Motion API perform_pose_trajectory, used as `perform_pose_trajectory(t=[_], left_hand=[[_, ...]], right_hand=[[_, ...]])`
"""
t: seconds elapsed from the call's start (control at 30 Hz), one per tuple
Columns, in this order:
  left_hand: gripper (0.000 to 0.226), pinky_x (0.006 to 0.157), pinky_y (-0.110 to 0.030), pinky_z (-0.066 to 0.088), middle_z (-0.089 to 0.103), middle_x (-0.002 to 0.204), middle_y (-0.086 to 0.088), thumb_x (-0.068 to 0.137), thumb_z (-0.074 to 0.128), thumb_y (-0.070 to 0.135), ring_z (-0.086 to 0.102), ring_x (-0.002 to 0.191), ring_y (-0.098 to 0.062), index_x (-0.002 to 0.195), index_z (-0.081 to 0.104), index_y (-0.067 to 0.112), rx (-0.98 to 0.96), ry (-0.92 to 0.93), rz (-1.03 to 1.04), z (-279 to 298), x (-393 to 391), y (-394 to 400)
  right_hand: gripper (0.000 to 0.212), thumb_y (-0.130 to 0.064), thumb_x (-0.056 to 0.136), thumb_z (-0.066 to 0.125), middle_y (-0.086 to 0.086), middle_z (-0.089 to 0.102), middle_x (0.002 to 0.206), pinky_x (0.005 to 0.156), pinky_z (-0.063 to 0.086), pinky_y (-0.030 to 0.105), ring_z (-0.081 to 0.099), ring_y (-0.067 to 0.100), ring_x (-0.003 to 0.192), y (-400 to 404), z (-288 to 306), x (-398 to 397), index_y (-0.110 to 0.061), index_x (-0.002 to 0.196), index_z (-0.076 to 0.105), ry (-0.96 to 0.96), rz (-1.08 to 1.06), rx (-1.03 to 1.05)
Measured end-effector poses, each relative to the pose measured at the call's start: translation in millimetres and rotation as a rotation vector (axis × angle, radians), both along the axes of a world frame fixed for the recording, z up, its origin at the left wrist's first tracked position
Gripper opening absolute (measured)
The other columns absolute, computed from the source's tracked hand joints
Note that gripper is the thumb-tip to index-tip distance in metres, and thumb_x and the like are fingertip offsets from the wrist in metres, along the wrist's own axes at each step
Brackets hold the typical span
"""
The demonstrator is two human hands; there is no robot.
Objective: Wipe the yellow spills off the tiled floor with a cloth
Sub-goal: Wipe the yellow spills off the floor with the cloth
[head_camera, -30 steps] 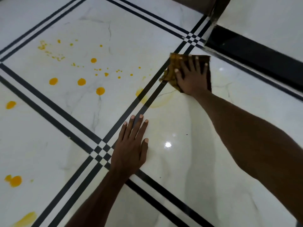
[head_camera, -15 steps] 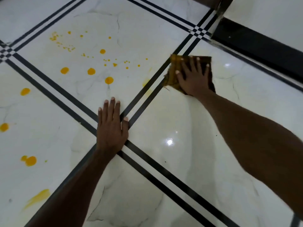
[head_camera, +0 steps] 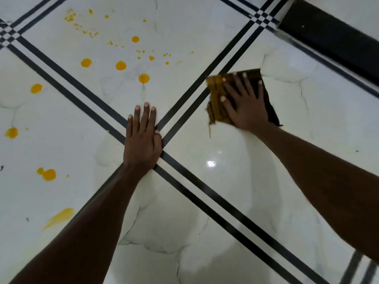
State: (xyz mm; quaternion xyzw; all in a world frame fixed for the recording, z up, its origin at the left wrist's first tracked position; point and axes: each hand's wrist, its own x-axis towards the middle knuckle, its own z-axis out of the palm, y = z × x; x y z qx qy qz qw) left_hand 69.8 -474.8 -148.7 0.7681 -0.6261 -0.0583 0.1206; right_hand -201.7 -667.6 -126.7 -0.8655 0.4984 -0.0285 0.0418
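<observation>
Right hand [head_camera: 244, 103] lay flat on the cloth [head_camera: 217, 99] with fingers spread and straight, pressing it to the tiled floor [head_camera: 235, 201] rather than gripping it. From the head view, the only one I had, the cloth sat just right of the double black stripe [head_camera: 196, 93], on the tile nearest the dark skirting band [head_camera: 332, 35]. My left hand [head_camera: 141, 142] rested open, palm down and fingers together, over the crossing of the stripes, holding nothing and, I judged, bracing my weight.

As for progress, the tile under and below the cloth looked glossy and free of yellow, so I took that part as done. Most of the work remained: the yellow spills [head_camera: 121, 65] were untouched on the upper-left tile, with three large drops, one higher up and a scatter of fine specks. More blobs sat on the far-left tile [head_camera: 49, 174], and a long smear [head_camera: 59, 217] lay near my left forearm.

What I could not settle: the cloth was blurred, and my hand covered most of it, so how soiled its underside was stayed unknown. Anything beneath either palm or forearm was hidden, and the floor ran out of frame on every side.
</observation>
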Motion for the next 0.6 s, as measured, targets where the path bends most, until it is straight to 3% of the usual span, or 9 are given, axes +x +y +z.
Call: perform_pose_trajectory(t=[0.07,0.17,0.27,0.33,0.4,0.47,0.53,0.6], left_hand=[[0.064,0.132,-0.051,0.009,0.011,0.175,-0.01,0.104,0.026,0.026,0.005,0.163,-0.03,0.166,0.015,0.012,-0.002,-0.001,-0.002,-2.8,1.3,-0.4],[0.065,0.132,-0.051,0.008,0.011,0.175,-0.009,0.103,0.024,0.028,0.005,0.163,-0.03,0.166,0.017,0.013,0.007,0.007,-0.025,-3.6,4.1,1.2],[0.065,0.131,-0.053,0.009,0.012,0.175,-0.012,0.104,0.025,0.028,0.007,0.163,-0.033,0.166,0.017,0.011,0.008,0.019,-0.04,-1.1,3.8,1.6],[0.064,0.131,-0.053,0.009,0.011,0.175,-0.013,0.104,0.025,0.026,0.007,0.163,-0.034,0.166,0.016,0.011,0.0,0.008,-0.022,-1.8,3.1,2.8],[0.064,0.131,-0.054,0.009,0.01,0.175,-0.013,0.105,0.023,0.027,0.006,0.163,-0.034,0.166,0.015,0.01,-0.002,0.001,-0.021,-3.0,4.6,3.5],[0.065,0.132,-0.053,0.008,0.008,0.175,-0.012,0.104,0.022,0.028,0.005,0.163,-0.034,0.166,0.014,0.011,-0.005,-0.002,-0.025,-5.0,2.6,3.1],[0.066,0.132,-0.052,0.006,0.009,0.175,-0.012,0.104,0.022,0.029,0.004,0.163,-0.034,0.166,0.013,0.011,-0.019,0.0,-0.024,-7.1,2.0,1.4],[0.066,0.132,-0.051,0.006,0.01,0.175,-0.013,0.103,0.023,0.028,0.005,0.163,-0.033,0.166,0.015,0.011,-0.036,0.006,-0.023,-8.6,2.8,1.9]], right_hand=[[0.063,-0.056,0.105,0.022,0.006,0.02,0.175,0.126,0.006,0.071,0.015,0.034,0.163,-1.9,-5.3,54.4,-0.034,0.164,0.03,-0.018,-0.074,0.018],[0.061,-0.053,0.106,0.025,0.007,0.025,0.174,0.124,0.01,0.069,0.018,0.035,0.162,76.0,-6.8,93.7,-0.031,0.163,0.032,-0.058,0.229,-0.049],[0.062,-0.055,0.107,0.032,0.003,0.017,0.176,0.127,0.006,0.066,0.007,0.03,0.164,186.5,2.8,30.1,-0.032,0.165,0.028,-0.016,0.464,0.076],[0.064,-0.056,0.107,0.038,0.0,0.014,0.177,0.129,0.007,0.063,0.005,0.026,0.165,216.9,6.9,-46.9,-0.034,0.165,0.025,-0.005,0.485,0.136],[0.064,-0.055,0.106,0.037,0.001,0.016,0.176,0.126,0.015,0.066,0.01,0.027,0.164,184.4,6.8,-117.6,-0.037,0.165,0.021,0.02,0.304,0.119],[0.064,-0.059,0.106,0.025,0.002,0.017,0.176,0.124,0.017,0.069,0.013,0.029,0.164,119.9,3.7,-158.8,-0.041,0.166,0.013,0.028,-0.027,0.065],[0.067,-0.064,0.104,0.017,0.003,0.013,0.177,0.125,0.008,0.071,0.008,0.031,0.164,54.1,4.3,-150.0,-0.038,0.167,0.015,-0.002,-0.355,0.066],[0.069,-0.061,0.104,0.019,0.007,0.012,0.177,0.125,0.0,0.072,0.006,0.034,0.164,18.1,2.5,-99.7,-0.032,0.167,0.019,-0.037,-0.473,0.099]])
